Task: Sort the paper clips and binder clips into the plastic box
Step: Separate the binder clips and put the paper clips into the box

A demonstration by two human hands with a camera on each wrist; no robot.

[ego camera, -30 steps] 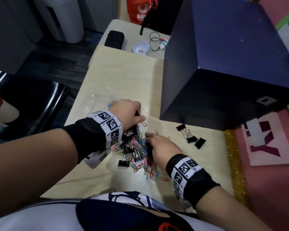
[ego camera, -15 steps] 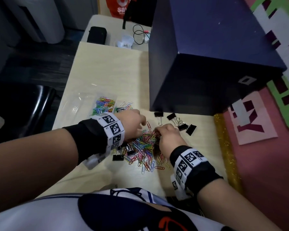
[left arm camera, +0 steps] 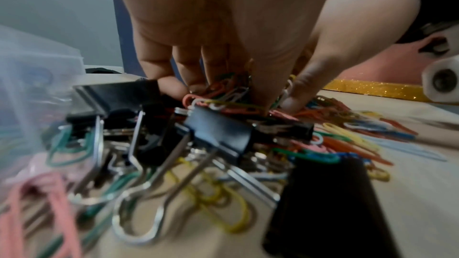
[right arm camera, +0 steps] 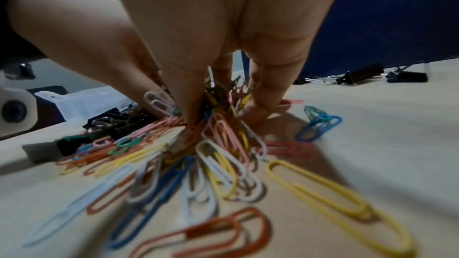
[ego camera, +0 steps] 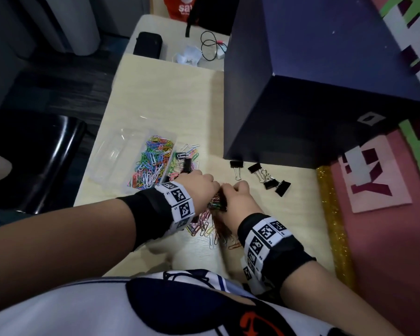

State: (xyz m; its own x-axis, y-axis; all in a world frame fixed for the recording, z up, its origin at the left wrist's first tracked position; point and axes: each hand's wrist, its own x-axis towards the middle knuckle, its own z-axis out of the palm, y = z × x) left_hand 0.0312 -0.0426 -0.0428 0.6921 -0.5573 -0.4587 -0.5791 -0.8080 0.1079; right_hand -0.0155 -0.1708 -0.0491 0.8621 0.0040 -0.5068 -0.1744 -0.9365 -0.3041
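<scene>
A pile of coloured paper clips (ego camera: pixel 205 224) mixed with black binder clips (left arm camera: pixel 218 134) lies on the pale table. My left hand (ego camera: pixel 199 187) and right hand (ego camera: pixel 235 197) meet over the pile, fingers curled down and gathering a bunch of paper clips (right arm camera: pixel 218 105) between them. The clear plastic box (ego camera: pixel 112 156) stands to the left; one compartment holds many coloured paper clips (ego camera: pixel 153 163). Several black binder clips (ego camera: pixel 269 180) lie apart on the table to the right of my hands. More clips (ego camera: pixel 187 156) lie by the box's right side.
A large dark blue box (ego camera: pixel 313 81) stands at the back right, close behind the loose binder clips. A gold glitter strip (ego camera: pixel 332 214) edges the table's right side. A black chair (ego camera: pixel 34 161) is on the left. A black case (ego camera: pixel 148 43) and cables (ego camera: pixel 210 46) lie far back.
Both hands have drawn together over the pile and now bunch up paper clips between them. The head view has shifted, so the plastic box shows fully.
</scene>
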